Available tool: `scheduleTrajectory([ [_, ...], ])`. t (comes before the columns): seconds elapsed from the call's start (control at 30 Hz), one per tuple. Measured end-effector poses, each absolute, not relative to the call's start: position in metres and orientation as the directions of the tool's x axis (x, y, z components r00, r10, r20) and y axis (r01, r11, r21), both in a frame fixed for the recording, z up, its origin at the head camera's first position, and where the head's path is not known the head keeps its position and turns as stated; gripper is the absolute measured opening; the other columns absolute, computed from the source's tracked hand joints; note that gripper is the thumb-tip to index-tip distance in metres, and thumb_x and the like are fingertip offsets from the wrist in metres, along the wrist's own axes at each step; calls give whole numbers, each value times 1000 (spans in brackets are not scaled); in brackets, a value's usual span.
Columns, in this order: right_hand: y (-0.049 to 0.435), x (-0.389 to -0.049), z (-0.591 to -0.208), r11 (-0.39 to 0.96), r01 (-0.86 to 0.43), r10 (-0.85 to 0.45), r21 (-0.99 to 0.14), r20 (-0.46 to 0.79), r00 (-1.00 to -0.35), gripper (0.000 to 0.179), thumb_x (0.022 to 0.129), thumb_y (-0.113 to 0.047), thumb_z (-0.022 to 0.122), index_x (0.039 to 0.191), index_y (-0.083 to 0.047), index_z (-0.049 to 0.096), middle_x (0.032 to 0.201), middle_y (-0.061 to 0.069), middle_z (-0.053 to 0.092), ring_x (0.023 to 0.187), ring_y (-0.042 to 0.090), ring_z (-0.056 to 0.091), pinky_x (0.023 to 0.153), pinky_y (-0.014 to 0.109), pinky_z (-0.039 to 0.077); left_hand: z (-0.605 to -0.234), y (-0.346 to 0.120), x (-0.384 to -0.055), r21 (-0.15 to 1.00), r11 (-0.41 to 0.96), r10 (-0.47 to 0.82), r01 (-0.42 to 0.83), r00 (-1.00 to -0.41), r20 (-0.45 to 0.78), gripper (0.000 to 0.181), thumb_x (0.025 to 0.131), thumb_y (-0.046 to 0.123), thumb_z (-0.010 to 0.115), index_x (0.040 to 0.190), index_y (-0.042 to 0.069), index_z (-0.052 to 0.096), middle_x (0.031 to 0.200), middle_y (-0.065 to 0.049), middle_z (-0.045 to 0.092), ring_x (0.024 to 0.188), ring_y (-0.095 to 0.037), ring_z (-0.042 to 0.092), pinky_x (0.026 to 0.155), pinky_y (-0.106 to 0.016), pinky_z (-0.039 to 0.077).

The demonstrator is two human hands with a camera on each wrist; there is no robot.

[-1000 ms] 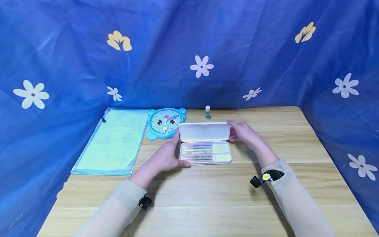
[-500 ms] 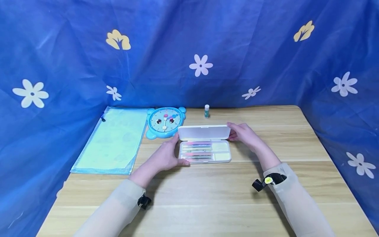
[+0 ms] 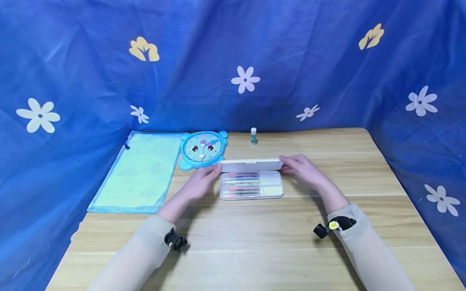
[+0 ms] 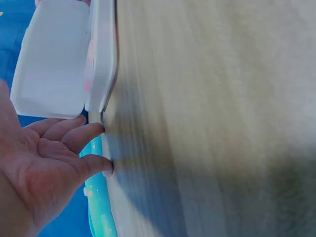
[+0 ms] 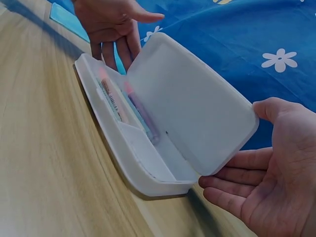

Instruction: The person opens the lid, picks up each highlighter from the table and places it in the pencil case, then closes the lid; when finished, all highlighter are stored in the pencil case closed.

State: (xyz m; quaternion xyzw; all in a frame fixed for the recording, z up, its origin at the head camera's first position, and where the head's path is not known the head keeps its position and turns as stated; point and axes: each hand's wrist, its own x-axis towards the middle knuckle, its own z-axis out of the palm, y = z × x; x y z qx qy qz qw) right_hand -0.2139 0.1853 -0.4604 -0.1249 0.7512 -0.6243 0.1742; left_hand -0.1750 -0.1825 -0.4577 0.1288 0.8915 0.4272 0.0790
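Observation:
A white plastic pencil case (image 3: 271, 178) lies on the wooden table with its lid (image 3: 251, 166) raised and leaning forward over the tray. Several pens (image 3: 242, 188) fill the left part of the tray; the right part has small compartments. My right hand (image 3: 303, 171) holds the lid's right end, thumb on its edge and fingers behind, as the right wrist view shows. My left hand (image 3: 198, 184) is at the case's left end, fingers loosely extended near the lid's corner (image 4: 74, 111) and thumb held apart from the case.
A blue toy clock (image 3: 203, 150) with an animal face sits behind my left hand. Left of it lies a light-blue mesh zip pouch (image 3: 138, 173). A glue stick (image 3: 253, 136) stands upright behind the case. A blue flowered curtain (image 3: 204, 101) borders the table's back and sides.
The lid has tipped forward, from nearly upright to lower over the tray. My left thumb has left the case's front edge, and that hand has drawn back toward the lid's left corner.

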Motion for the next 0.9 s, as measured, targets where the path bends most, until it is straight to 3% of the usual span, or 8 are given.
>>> scheduleTrajectory([
  [0.13,188,-212,-462,196,24,-425,-980,-107,-899,50,112,-23,52,134,21,59,140,36,59,133,48,57,113,51,46,-457,-184,-179,792,597,270,130,-962,-46,70,113,55,35,145,-1,61,151,-20,56,147,-41,44,122,-55,32],
  [0.33,195,-209,-463,208,-6,-484,-978,-97,-870,45,111,-19,54,134,19,60,145,34,55,137,47,53,115,50,42,-455,-190,-182,810,573,319,121,-944,-85,62,112,50,45,145,0,62,150,-19,58,147,-40,44,123,-56,30],
  [0.47,199,-208,-462,328,-79,-499,-942,-102,-860,46,106,-27,66,137,7,66,147,22,60,142,39,51,119,52,38,-451,-195,-183,807,566,397,169,-914,-87,59,109,43,56,149,0,59,153,-17,56,148,-39,42,123,-56,28],
  [0.6,201,-207,-464,447,-152,-517,-881,-117,-848,60,98,-40,78,145,-5,65,145,9,64,143,30,50,120,52,36,-451,-198,-183,788,586,433,187,-895,-110,67,100,44,71,152,4,57,154,-15,55,146,-37,45,122,-54,33],
  [0.77,202,-206,-469,449,-191,-564,-873,-111,-818,73,92,-34,86,150,-1,58,150,10,59,140,25,54,115,48,44,-453,-198,-182,734,642,448,224,-886,-122,81,90,49,83,155,9,55,155,-11,54,148,-32,43,121,-50,35],
  [0.9,201,-203,-472,446,-203,-578,-871,-108,-809,77,90,-32,88,151,1,55,156,13,52,142,27,50,115,45,43,-457,-198,-181,715,655,456,244,-882,-117,89,84,51,89,155,10,54,156,-6,54,150,-26,42,122,-46,35],
])
